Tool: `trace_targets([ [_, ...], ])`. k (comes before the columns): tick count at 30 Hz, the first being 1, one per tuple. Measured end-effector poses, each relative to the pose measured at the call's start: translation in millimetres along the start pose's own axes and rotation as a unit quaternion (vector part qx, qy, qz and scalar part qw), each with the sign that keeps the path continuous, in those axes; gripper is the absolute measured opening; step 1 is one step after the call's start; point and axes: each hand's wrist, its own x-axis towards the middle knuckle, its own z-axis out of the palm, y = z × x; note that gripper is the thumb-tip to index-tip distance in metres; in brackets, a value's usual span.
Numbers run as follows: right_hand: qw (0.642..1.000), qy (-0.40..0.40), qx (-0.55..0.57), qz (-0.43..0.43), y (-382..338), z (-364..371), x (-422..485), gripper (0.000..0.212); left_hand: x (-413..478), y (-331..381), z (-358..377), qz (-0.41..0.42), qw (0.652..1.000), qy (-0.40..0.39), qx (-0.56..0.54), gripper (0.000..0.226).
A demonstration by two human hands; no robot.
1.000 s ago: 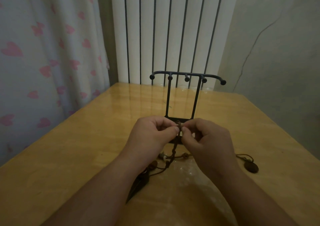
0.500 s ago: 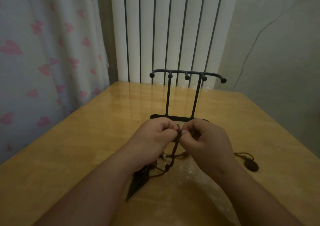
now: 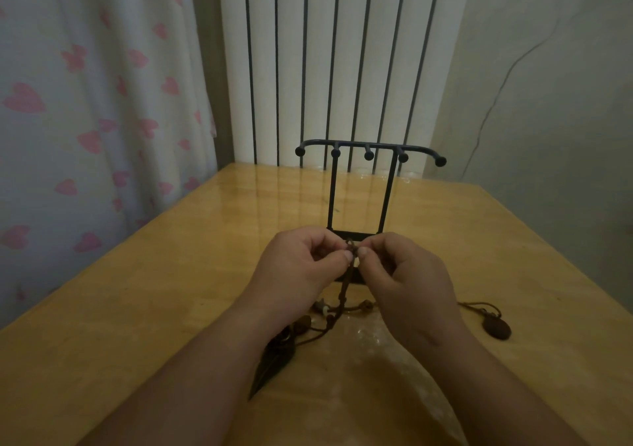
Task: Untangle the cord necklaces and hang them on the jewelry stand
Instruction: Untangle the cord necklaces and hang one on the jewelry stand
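Number of cord necklaces (image 3: 343, 293) cannot be told: tangled, partly hidden under both wrists. Left hand (image 3: 301, 269) and right hand (image 3: 406, 283) pinch 1 knot between their fingers (image 3: 347, 256); the cord hangs below them, lengthwise toward the person, onto the bench (image 3: 137, 308). 1 jewelry stand (image 3: 370, 146), 5 pegs, stands upright just beyond the fingers, base partly hidden.

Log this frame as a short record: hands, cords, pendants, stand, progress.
left hand: pinches the cord
right hand: pinches the same cord, thumbs nearly meeting
cord: brown, raised above the table, trailing down to beads
pendants: pointed pendant by the left forearm; oval pendant lying right of the right hand
stand: black, upright behind the hands, all pegs bare
progress: nothing hung yet
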Motion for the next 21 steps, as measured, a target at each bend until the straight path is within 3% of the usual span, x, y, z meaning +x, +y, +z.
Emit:
trace_targets([
  [10,0.999,0.010,-0.017,-0.034,-3.3,-1.9,-2.2,0.011,0.3,2.2,0.7,-0.009,0.999,0.008,-0.034,0.016],
  [16,0.999,0.015,-0.030,-0.031,-1.0,2.5,-0.6,0.007,0.1,5.1,3.4,-0.009,0.998,-0.029,-0.053,0.021],
  [21,0.997,0.037,0.059,-0.020,-1.9,0.7,0.1,0.011,1.1,3.5,2.7,-0.048,0.987,-0.074,-0.134,0.028],
])
